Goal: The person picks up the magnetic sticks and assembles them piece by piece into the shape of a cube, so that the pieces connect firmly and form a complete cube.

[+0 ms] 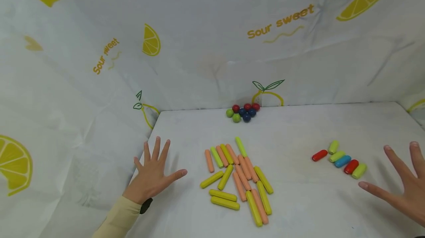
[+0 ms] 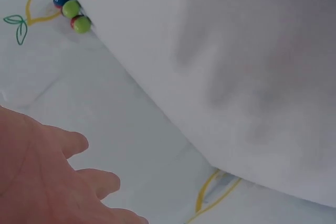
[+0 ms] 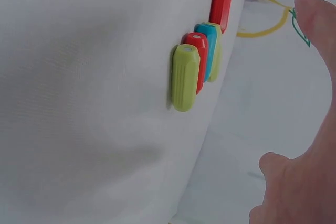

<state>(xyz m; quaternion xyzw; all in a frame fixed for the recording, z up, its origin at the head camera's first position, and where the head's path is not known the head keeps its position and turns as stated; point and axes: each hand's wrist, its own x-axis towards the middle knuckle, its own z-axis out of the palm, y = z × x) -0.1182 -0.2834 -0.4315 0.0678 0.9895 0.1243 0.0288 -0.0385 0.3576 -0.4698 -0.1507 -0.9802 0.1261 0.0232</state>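
- Head: here's the left hand point(image 1: 151, 178), fingers point(image 1: 155, 149) wide, near the orange and yellow sticks point(image 1: 244, 167) on the desk point(image 1: 299, 208); right hand point(image 1: 410, 195), equally spread, beside the short coloured pegs point(image 1: 342, 161).
- Left wrist: fingers apart, small balls point(image 2: 71, 9) up top.
- Right wrist: pegs bunched together; cropped hand seemingly clear.

Your left arm wears a pale beige long sleeve point(image 1: 117, 216), plain and matte with a few soft creases, narrowing to a snug cuff at the wrist, where a small black piece point(image 1: 146, 206) with a rounded outline shows against the fabric on the thumb side. Beyond that cuff your left hand point(image 1: 151, 179) is bare, with slim fingers, short nails and, in the left wrist view, fine creases across the palm point(image 2: 37, 177). Your right hand point(image 1: 410, 193) is bare too, its fingertips rounded and its nails short.
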